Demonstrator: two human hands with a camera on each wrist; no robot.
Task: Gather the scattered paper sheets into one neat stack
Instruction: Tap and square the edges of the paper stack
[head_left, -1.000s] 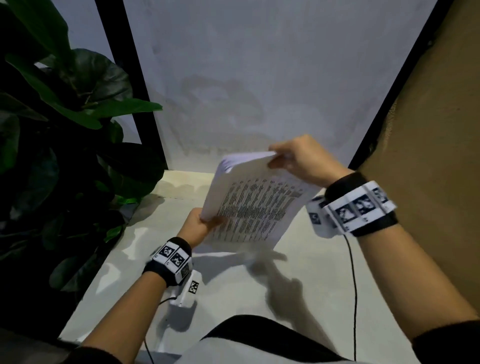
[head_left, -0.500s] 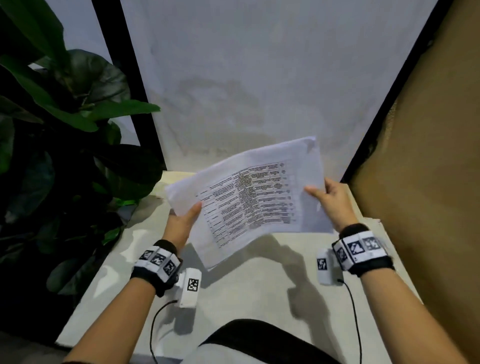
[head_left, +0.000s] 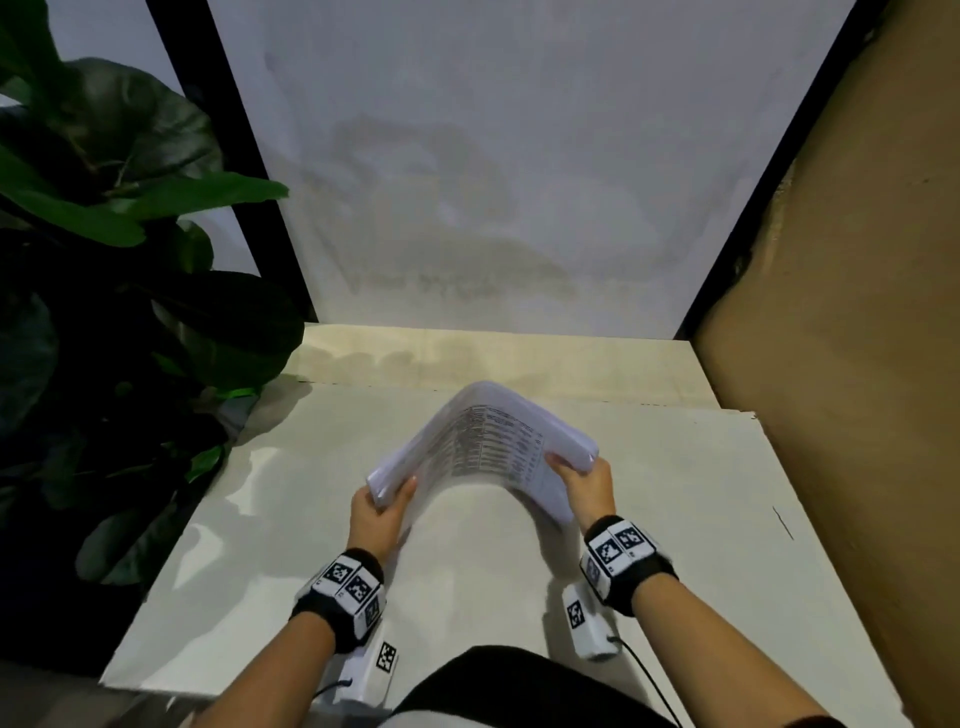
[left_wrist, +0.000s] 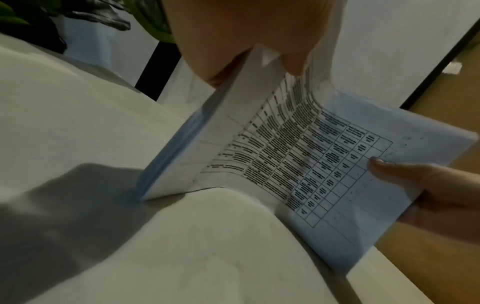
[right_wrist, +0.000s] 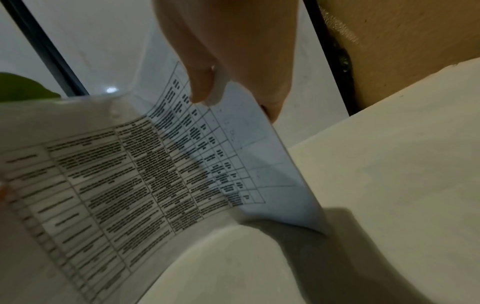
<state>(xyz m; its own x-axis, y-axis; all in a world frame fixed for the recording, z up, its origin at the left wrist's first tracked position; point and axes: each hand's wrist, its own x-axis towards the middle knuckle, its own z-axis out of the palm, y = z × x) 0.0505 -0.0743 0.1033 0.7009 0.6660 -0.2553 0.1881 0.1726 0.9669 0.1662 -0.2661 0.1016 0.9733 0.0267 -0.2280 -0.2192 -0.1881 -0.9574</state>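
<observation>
1. Your left hand (head_left: 378, 512) pinched the left short edge of the paper stack (head_left: 483, 441), thumb on the printed face and fingers behind; your right hand (head_left: 584, 483) pinched the right short edge the same way; each grip was closed on paper, neither spread.
2. The stack was bowed upward between your two grips like an arch, its crown away from you and higher than both held edges; its long axis ran left to right, from one hand to the other.
3. In the left wrist view the lower left corner of the stack (left_wrist: 145, 197) appeared to touch the bench (left_wrist: 78, 123); in the right wrist view the lower right corner (right_wrist: 319, 226) sat on or just above the bench (right_wrist: 389, 164); I could not tell true contact from near contact.
4. The printed table (left_wrist: 298, 156) faced you, so the near long edge was the one hanging over the bench.
5. Both hands were equally near, one at each end; my judgement was that the next move turned on that symmetry: the edges pointed down at the bench, so squaring them there called for easing the bow out evenly; an uneven release risked sheets sliding askew.
6. A leafy plant (head_left: 104, 260) stood well apart on your left; a brown board (head_left: 857, 364) rose on your right.
</observation>
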